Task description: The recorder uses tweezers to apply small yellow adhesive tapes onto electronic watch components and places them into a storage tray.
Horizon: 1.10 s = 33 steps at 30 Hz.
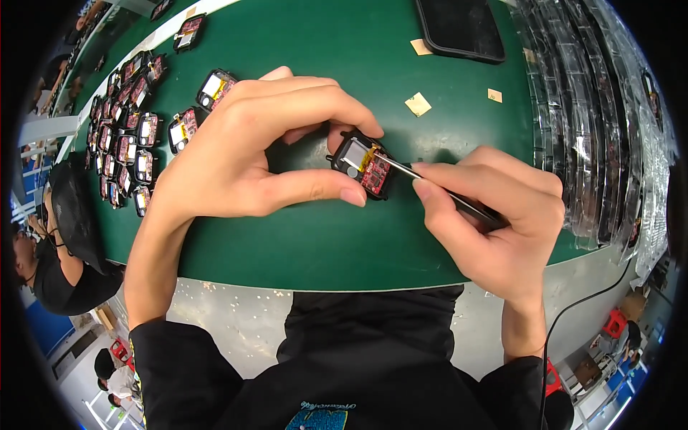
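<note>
Between the thumb and fingers of my left hand [251, 147] sits a small black device housing [344, 170], tilted over the green table. Its open side shows a red circuit board [375, 176], a silver-grey block and a strip of yellow tape [370, 155]. My right hand [502, 208] grips slim metal tweezers [408, 170] like a pen. The tweezers' tip reaches the edge of the yellow tape; whether it touches or presses there I cannot tell. Behind my left hand lie two more such housings, one with a white block [213, 87] and another [183, 127] partly covered by my hand.
Many similar open housings [125, 147] cluster on the left of the green table [308, 254]. A black phone [462, 29] lies at the far right near small beige paper squares [418, 104]. Stacked clear plastic trays [573, 129] line the right edge. Another person [68, 265] sits at left.
</note>
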{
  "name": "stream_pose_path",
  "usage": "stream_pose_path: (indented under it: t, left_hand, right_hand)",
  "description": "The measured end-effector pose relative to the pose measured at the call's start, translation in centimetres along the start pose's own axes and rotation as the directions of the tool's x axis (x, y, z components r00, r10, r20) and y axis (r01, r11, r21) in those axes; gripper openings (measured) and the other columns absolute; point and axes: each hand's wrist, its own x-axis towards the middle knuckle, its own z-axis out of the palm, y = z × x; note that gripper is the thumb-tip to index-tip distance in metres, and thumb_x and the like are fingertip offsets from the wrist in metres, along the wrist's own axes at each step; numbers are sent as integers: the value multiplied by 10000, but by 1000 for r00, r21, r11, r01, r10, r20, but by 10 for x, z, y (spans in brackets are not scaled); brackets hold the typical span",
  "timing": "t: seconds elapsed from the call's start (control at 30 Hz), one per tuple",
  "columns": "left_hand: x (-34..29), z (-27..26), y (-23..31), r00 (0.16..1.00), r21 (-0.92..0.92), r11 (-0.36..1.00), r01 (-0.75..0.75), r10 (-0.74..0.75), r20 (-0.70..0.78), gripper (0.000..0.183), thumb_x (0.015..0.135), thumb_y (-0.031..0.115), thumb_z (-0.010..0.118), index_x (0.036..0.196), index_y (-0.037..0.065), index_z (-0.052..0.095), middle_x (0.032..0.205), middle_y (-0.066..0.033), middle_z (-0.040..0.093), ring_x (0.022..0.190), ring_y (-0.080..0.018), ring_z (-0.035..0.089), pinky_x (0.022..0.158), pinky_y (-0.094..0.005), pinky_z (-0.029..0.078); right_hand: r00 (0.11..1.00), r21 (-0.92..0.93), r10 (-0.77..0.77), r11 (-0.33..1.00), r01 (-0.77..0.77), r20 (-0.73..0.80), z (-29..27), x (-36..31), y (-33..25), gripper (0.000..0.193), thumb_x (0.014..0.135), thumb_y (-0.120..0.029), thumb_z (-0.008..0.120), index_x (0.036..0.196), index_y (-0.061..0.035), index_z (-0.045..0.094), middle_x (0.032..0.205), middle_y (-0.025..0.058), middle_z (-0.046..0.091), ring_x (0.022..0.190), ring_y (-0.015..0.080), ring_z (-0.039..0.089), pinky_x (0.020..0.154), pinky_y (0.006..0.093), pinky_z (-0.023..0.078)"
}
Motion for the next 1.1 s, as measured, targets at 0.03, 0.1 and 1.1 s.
stream_pose_path:
  t: [0.03,0.1,1.1]
  left_hand:
    - [0,0,0,1000,0,1000,-1,1,1,606,699,399,1007,1179,76,825,972,-6,763,737,-150,537,671,-297,403]
    - [-1,1,-1,1000,5,1000,1,-1,-15,610,696,401,1008,1181,79,828,968,-8,760,736,-147,535,663,-296,403]
    - [-1,-4,-3,999,-14,1000,12,-12,47,601,703,431,995,1163,77,838,996,0,782,769,-139,560,679,-296,404]
  right_hand:
    - [1000,7,-10,1000,10,5,1,1,0,211,815,89,845,1015,25,852,716,40,685,585,74,567,533,234,384]
    - [1000,-12,-25,1000,25,-9,2,2,-2,211,815,90,846,1015,24,853,717,38,685,580,72,561,530,234,380]
    - [999,-48,-41,998,41,-11,2,-1,-1,232,801,101,842,1016,13,861,722,44,695,573,91,575,523,247,407]
